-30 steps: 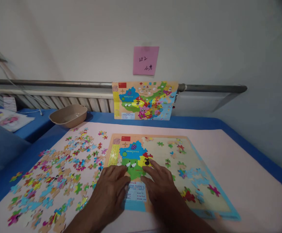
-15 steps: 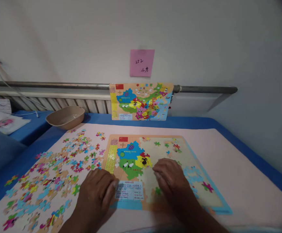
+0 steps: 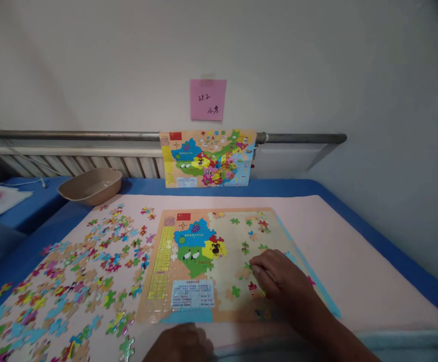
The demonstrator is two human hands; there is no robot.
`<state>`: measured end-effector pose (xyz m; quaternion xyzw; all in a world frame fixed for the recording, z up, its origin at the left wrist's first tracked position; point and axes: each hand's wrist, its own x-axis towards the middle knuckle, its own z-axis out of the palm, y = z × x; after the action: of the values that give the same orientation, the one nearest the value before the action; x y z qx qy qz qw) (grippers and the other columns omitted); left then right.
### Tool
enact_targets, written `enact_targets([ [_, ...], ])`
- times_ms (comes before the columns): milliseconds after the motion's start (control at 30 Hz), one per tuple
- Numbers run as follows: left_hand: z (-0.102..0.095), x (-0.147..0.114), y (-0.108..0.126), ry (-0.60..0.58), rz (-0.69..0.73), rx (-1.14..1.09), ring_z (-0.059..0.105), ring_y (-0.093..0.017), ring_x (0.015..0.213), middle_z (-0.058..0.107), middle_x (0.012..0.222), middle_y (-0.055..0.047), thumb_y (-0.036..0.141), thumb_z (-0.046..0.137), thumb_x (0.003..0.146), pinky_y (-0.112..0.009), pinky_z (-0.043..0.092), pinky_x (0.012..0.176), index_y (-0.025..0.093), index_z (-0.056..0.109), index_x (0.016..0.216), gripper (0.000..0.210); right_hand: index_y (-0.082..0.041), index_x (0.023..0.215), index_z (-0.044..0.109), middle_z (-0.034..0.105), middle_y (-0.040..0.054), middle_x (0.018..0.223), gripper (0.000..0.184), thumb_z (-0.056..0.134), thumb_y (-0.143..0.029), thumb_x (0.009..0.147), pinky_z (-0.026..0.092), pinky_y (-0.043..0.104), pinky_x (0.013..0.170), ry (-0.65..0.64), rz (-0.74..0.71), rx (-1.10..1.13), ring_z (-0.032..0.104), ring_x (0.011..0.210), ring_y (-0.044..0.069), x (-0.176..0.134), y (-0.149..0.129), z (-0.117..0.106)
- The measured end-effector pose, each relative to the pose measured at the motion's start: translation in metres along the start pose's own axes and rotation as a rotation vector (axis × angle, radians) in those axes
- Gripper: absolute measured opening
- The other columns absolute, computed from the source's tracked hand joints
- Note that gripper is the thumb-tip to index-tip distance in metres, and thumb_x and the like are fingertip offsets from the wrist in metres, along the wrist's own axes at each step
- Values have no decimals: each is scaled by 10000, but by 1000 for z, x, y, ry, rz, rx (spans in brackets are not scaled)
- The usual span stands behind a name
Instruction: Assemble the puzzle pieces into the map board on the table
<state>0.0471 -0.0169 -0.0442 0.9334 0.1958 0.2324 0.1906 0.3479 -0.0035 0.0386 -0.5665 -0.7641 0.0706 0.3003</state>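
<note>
A partly assembled map jigsaw [image 3: 192, 271] lies on the pink surface, its left side filled in and its right side bare board with loose pieces. Over that right side, my right hand [image 3: 279, 274] is closed, fingertips curled together and low beside a green puzzle piece [image 3: 248, 265]. Whatever its fingers hold is hidden. Nearby on the board lie a tan puzzle piece [image 3: 243, 273], a red puzzle piece [image 3: 252, 287] and another green puzzle piece [image 3: 236, 291]. My left hand [image 3: 181, 344] rests below the jigsaw's front edge, back up, its fingers mostly out of sight.
Many loose puzzle pieces [image 3: 71, 281] spread across the left of the pink cover [image 3: 297, 206]. A beige basin [image 3: 90, 187] stands behind them. A printed map sheet [image 3: 208, 159] hangs from the metal rail [image 3: 305, 138], under a pink note [image 3: 208, 99] on the wall.
My left hand has drawn back from the jigsaw's lower left toward the bottom edge. My right hand has moved slightly rightward over the board, uncovering loose pieces. The view has turned a little right.
</note>
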Motion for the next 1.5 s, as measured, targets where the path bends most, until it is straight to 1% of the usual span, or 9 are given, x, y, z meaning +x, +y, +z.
enact_targets([
  [100,41,-9,-6,-38,43,-45,507,-141,586,584,628,30,481,459,1109,-290,415,582,248,587,727,466,-213,891,645,658,38,838,237,476,-193,1056,413,364,767,-75,-13,-32,588,822,226,-1,7,6],
  [233,56,-20,-12,-62,66,-76,482,-135,570,570,615,35,519,439,1111,-274,432,604,232,592,719,510,-205,856,641,640,30,841,209,523,-127,1009,348,368,785,-197,0,-66,551,830,223,-5,8,10],
  [467,53,-22,-13,-52,95,9,497,-149,606,597,637,27,599,398,1095,-282,405,595,256,607,721,549,-203,826,626,631,10,870,169,637,-47,890,325,367,834,-279,20,-110,528,861,211,-11,-18,20],
  [667,23,-10,-7,-46,161,84,572,-139,622,677,659,28,516,314,1132,-297,420,599,237,597,763,542,-213,806,617,651,9,869,156,692,-92,870,294,377,815,-246,-60,-216,528,865,219,-9,-23,34],
  [800,11,-9,-9,-73,179,72,607,-120,659,695,687,46,460,428,1127,-272,463,641,241,606,789,440,-218,808,619,643,4,845,172,668,-68,876,290,373,820,-187,-84,-200,517,842,214,-10,-23,37],
  [967,19,-13,-10,-79,157,55,628,-126,687,712,711,39,467,378,1136,-287,465,651,240,599,788,471,-220,790,608,636,10,827,182,671,-55,833,280,379,820,-130,-102,-187,498,826,224,-7,-22,37],
  [1133,17,-7,-5,-36,183,142,570,-136,595,653,623,31,502,383,1123,-312,382,569,229,556,709,525,-215,769,588,621,27,802,173,645,-59,817,276,390,793,-88,-186,-277,482,803,235,-2,-17,41],
  [1233,14,-6,-4,-41,194,121,593,-135,649,674,665,29,454,358,1137,-299,436,631,233,599,785,480,-206,783,597,616,28,799,157,645,-63,823,287,386,799,-55,-212,-302,475,792,230,0,-15,44],
  [1500,36,-14,-5,-96,46,-18,524,-145,610,565,620,20,506,413,1115,-268,458,627,258,615,734,497,-196,791,615,609,40,787,166,638,-60,883,277,390,775,8,-333,-389,460,784,232,3,-6,47],
])
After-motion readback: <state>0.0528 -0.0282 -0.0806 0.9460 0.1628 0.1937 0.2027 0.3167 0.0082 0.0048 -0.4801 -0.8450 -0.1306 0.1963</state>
